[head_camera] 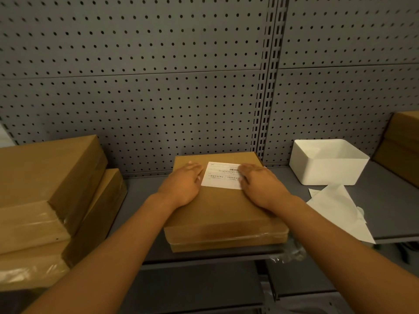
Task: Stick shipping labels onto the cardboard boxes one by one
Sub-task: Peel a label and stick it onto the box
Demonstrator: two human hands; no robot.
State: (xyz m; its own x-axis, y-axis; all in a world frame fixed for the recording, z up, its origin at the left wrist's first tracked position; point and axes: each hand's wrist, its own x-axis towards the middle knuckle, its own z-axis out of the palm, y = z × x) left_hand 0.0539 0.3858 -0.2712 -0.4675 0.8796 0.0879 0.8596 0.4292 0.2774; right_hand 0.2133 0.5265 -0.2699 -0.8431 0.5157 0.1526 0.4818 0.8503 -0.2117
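Both flat palms, left hand and right hand, press the label onto the box. Grasping nothing. Next, probably, a fresh box.

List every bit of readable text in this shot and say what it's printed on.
Label on the middle box: a barcode and several printed lines, all too small and blurred to read.
Paper sheets on the shelf: no print legible.
Other boxes, white bin, pegboard: no text visible.

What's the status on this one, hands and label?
Left hand and right hand flat, pressing shipping label onto centre cardboard box. Label down. Nothing in the way.
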